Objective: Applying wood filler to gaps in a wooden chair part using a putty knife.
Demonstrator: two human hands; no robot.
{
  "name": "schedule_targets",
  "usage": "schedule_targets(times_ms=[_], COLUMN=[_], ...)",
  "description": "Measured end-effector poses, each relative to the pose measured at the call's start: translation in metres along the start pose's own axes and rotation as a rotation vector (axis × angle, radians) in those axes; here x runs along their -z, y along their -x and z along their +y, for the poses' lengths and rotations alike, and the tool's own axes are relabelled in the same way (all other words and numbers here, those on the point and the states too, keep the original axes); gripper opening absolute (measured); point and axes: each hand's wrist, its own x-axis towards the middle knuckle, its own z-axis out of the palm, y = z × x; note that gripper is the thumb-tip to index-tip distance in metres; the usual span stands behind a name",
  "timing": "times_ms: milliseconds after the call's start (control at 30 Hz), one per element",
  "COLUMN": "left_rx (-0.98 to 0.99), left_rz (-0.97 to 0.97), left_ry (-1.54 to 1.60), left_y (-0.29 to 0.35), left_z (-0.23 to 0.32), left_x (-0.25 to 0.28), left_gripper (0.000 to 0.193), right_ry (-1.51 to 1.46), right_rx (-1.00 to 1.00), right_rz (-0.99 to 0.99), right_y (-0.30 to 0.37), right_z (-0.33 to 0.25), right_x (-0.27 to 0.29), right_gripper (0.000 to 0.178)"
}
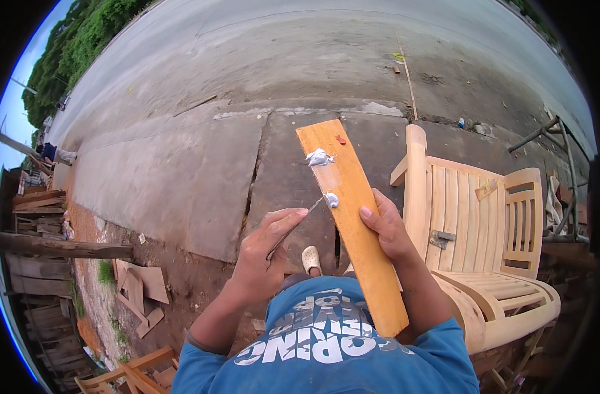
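Observation:
My right hand (386, 228) grips the right edge of a long, yellowish wooden board (362, 230), thumb on its face. The board tilts up and away from my body. Near its far end sits a mound of whitish-grey paste (320, 157), with a thin smear below it and a small red dab (341, 140) to the right. In my left hand (268, 244), the fingers are closed round a thin putty knife (288, 234). Its tip meets a smaller lump of paste (332, 199) at the board's left edge.
A pale slatted wooden bench (467, 217) stands close on my right, with a small scraper-like piece (442, 238) on its slats. Wood scraps (141, 292) lie on the ground at left, near a horizontal pole (57, 245). Concrete slabs (182, 177) stretch ahead.

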Motion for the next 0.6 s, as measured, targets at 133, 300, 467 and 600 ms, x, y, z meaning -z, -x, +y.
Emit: schedule_targets(times_ms=[133, 300, 467, 600], left_rx=[-0.203, -0.151, 0.053, -0.042], left_rz=[0.177, 0.091, 0.177, 0.083], left_ry=[-0.208, -0.596, -0.323, -0.455], left_y=[0.003, 0.028, 0.011, -0.028], left_z=[-0.005, -0.056, -0.029, 0.007], left_x=[-0.033, -0.057, 0.012, 0.048], left_gripper=[0.061, 0.063, 0.063, 0.061], right_ry=[-0.094, -0.107, 0.458, 0.702], right_rx=[-0.046, -0.071, 0.154, 0.101], right_rz=[-0.005, 0.03, 0.046, -0.022], right_y=[-0.003, -0.003, 0.002, 0.013], right_z=[0.001, -0.009, -0.013, -0.027], right_x=[-0.01, -0.007, 0.009, -0.006], right_gripper=[0.039, 0.034, 0.031, 0.024])
